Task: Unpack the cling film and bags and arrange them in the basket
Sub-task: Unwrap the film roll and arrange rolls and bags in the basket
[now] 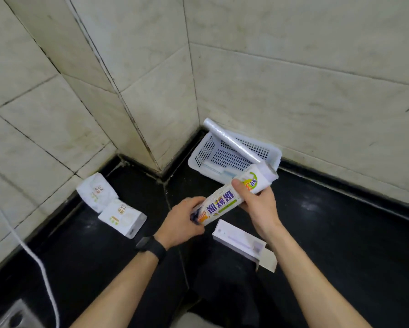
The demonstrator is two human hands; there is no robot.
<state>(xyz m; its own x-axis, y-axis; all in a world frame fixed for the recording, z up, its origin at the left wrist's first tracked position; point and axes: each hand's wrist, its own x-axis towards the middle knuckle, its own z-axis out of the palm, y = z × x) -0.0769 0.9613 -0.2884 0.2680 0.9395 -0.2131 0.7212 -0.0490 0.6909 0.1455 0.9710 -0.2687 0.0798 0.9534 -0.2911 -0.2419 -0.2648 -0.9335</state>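
Observation:
I hold a long white cling film box [231,197] with purple lettering tilted up toward the far right. My left hand [182,221] grips its near end and my right hand [258,204] wraps its middle. A clear cling film roll [231,140] sticks far out of the box's open far end, slanting up over the white perforated basket [203,150] in the wall corner. Something flat and pale lies on the basket's floor.
Two white bag boxes [111,204] lie on the black counter at the left by the tiled wall. An opened pale purple box [241,245] lies near my right wrist. A white cable [40,263] runs down the left side.

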